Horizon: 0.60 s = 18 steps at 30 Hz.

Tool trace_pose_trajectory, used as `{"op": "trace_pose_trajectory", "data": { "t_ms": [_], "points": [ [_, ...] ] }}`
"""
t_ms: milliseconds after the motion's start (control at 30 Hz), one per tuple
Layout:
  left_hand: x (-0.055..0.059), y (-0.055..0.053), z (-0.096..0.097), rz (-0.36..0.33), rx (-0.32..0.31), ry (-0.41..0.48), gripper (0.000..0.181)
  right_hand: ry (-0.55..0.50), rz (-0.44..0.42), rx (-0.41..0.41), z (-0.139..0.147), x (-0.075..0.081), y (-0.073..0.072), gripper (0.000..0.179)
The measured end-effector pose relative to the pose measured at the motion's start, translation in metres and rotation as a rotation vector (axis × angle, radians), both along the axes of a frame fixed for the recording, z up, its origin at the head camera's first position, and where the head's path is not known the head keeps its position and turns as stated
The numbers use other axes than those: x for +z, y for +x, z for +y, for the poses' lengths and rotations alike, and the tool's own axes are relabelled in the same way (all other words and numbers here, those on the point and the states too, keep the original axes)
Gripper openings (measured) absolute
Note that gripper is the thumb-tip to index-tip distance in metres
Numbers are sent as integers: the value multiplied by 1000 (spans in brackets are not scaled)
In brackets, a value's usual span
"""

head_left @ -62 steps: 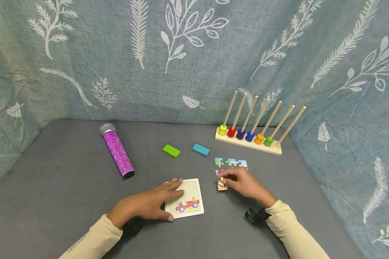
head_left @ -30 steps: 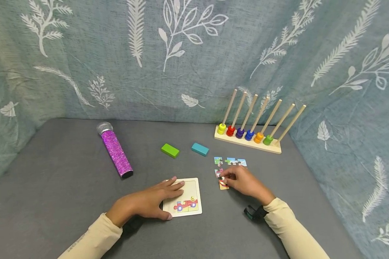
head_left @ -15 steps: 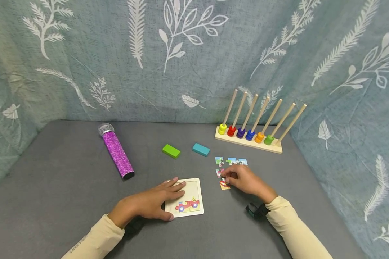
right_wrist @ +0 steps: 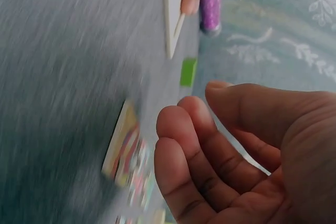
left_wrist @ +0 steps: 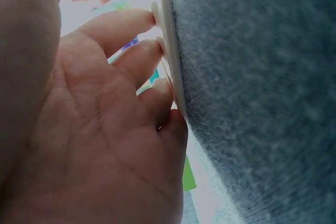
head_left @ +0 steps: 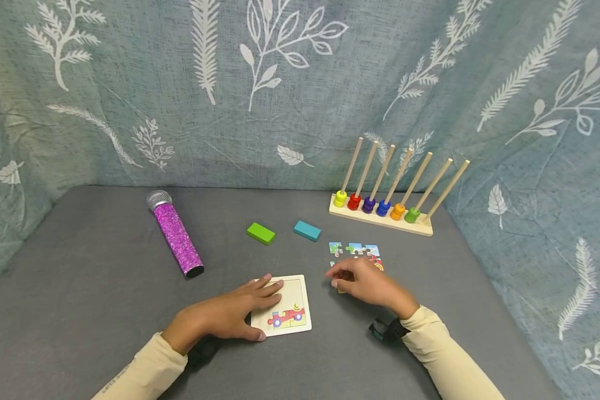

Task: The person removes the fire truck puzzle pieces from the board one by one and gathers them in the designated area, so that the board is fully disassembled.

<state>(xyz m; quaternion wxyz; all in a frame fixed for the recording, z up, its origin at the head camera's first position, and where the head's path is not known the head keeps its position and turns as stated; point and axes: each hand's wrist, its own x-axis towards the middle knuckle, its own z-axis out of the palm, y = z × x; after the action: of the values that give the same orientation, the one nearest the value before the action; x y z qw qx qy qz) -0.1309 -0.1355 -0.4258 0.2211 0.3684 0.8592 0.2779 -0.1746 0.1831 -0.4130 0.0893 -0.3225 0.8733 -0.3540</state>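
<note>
My left hand (head_left: pixel 232 312) lies with spread fingers on a wooden puzzle board (head_left: pixel 294 289). Joined pieces with a red car picture (head_left: pixel 286 318) lie along the board's lower part. My right hand (head_left: pixel 367 282) hovers above loose jigsaw pieces, fingers loosely curled. Nothing shows between its thumb and fingers in the right wrist view. A tan jigsaw piece with a red stripe (right_wrist: pixel 123 148) lies on the table below the fingertips, mostly covered by the hand in the head view. Further loose pieces (head_left: pixel 355 249) lie just beyond this hand, some partly hidden.
A green block (head_left: pixel 261 233) and a blue block (head_left: pixel 307 230) lie beyond the board. A purple glittery microphone (head_left: pixel 178 236) lies at the left. At the back right stands a wooden peg rack (head_left: pixel 380 218) with coloured rings. A patterned curtain (head_left: pixel 180 94) hangs behind the table.
My right hand, earlier with its fingertips at the red-striped piece, has shifted a little left and off it, uncovering pieces at its right. My left hand stays on the board.
</note>
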Motion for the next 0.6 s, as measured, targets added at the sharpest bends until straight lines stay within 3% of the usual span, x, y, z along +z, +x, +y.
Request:
{"op": "trace_pose_trajectory", "data": {
  "t_ms": [267, 600],
  "points": [
    [1, 3, 3, 47, -11, -27, 72, -26, -9, 57, -20, 8, 10, 13],
    [0, 3, 3, 48, -19, -25, 72, -58, -110, 151, -44, 9, 19, 16]
  ]
}}
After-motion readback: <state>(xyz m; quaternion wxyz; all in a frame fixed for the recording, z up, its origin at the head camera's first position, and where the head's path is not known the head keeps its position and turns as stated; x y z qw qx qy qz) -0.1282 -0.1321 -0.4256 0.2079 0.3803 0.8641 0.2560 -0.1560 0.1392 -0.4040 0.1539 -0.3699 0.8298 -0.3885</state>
